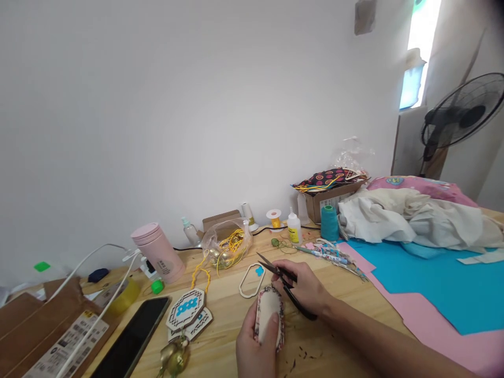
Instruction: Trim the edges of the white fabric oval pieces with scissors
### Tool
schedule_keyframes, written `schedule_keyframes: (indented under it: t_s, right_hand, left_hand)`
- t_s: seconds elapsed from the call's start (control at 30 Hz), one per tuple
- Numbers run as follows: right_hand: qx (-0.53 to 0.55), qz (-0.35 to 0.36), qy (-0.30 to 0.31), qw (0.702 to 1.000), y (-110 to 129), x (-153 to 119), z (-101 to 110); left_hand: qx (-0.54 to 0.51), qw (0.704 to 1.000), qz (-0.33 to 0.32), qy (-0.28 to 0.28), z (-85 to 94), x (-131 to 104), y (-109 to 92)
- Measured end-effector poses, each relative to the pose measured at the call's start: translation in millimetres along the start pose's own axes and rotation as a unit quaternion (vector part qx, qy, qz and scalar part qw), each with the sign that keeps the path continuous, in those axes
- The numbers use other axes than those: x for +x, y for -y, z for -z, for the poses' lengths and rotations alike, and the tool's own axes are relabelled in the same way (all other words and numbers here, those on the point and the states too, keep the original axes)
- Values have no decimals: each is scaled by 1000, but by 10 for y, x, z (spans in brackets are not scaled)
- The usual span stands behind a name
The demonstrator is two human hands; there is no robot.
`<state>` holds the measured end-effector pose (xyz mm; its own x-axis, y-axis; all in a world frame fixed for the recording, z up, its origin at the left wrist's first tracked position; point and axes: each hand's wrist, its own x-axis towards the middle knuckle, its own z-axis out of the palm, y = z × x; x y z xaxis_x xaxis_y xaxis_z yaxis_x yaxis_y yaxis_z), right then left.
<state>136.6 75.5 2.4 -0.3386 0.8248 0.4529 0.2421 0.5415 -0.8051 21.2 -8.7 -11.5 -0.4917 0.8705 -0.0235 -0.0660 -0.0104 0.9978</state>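
An oblong cream piece (268,310) with a patterned, rough-looking edge is in my left hand (258,341), the thumb lying across its face. My right hand (305,286) is closed on black scissors (295,300), whose blades point up and left, just above the top of the piece. Right behind the blades lies a thin oblong frame (246,283) with a small blue flower shape (259,271) at its upper right. Small dark scraps (303,353) are scattered on the wooden table (224,315) near my hands.
Left are a black phone (132,336), a pink cup (157,251), octagonal ornaments (187,310) and a cardboard box (51,325). Behind stand a glue bottle (293,228) and a teal thread spool (329,223). Blue sheets (441,283), pink sheets (452,341) and white cloth (413,218) lie right.
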Motion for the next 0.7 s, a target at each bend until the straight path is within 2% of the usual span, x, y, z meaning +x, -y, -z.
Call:
schedule_keyframes:
  t_s: [0.07, 0.17, 0.53, 0.7]
  right_hand:
    - [-17, 5, 10, 1000, 1, -19, -18]
    - [-39, 14, 21, 999, 9, -34, -17]
    - [-63, 57, 10, 996, 50, -15, 40]
    - [-59, 60, 4, 996, 32, -10, 33]
  left_hand:
    - [1, 1000, 19, 24, 16, 17, 7]
    - [0, 999, 29, 31, 37, 38, 9]
    - [-9, 1000, -5, -13, -32, -38, -33]
    - [-5, 1000, -7, -9, -40, -45, -11]
